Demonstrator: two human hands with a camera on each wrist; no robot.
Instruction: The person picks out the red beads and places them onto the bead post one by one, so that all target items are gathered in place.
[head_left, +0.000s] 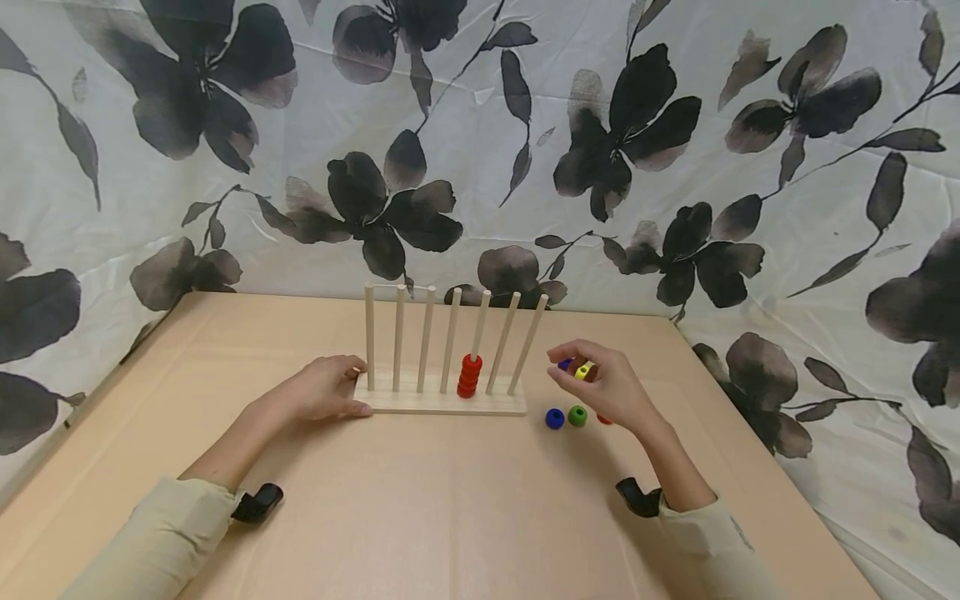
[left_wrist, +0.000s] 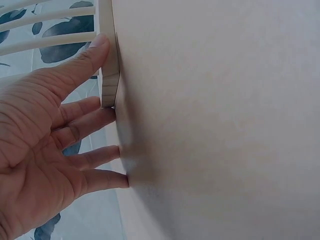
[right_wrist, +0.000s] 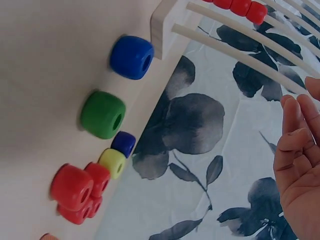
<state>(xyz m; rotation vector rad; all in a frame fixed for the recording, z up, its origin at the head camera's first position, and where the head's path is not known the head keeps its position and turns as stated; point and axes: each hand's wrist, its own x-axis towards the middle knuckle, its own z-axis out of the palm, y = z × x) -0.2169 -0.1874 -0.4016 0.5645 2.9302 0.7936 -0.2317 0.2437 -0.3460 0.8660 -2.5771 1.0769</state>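
A wooden peg rack (head_left: 450,404) stands on the table, its several upright pegs in a row. Several red beads (head_left: 468,377) are stacked on one peg, right of the middle. My left hand (head_left: 324,389) grips the rack's left end, the thumb on the front edge of the base and the other fingers behind it. In the left wrist view that hand (left_wrist: 55,130) holds the base's end, its lower fingertips spread. Off the rack's right end hovers my right hand (head_left: 600,383), thumb and forefinger slightly apart. No bead shows between those fingertips in the right wrist view.
Loose beads lie right of the rack: a blue bead (right_wrist: 132,57), a green bead (right_wrist: 103,114), a darker blue bead (right_wrist: 123,143), a yellow bead (right_wrist: 112,163) and several red beads (right_wrist: 72,187). A flowered cloth (head_left: 480,150) hangs behind the table (head_left: 450,508).
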